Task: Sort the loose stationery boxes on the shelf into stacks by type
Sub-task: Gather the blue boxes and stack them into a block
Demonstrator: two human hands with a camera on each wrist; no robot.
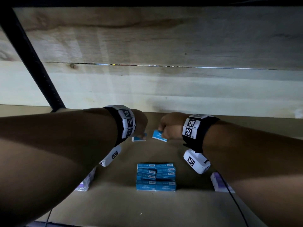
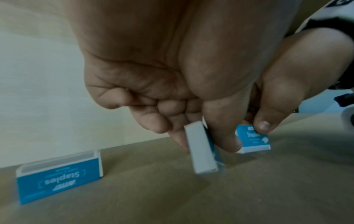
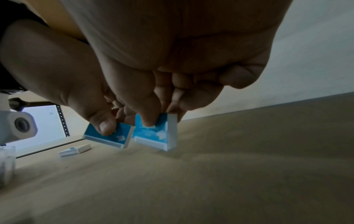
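Dim throughout; the head view darkens toward its corners, both forearms nearly in silhouette, while the pale back board [image 1: 164, 89] catches the most light. Wide-angle bending at the edges of all views. Wrist views soft and motion-blurred, palms shadowed, broad soft shadows on the shelf surface [image 3: 249, 166].

Shelf [image 1: 164, 202] matt brown board, back wall [image 1: 164, 46] pale grained wood planks, staple boxes [image 1: 155, 177] smooth printed card, upright post [image 1: 32, 59] black perforated metal.
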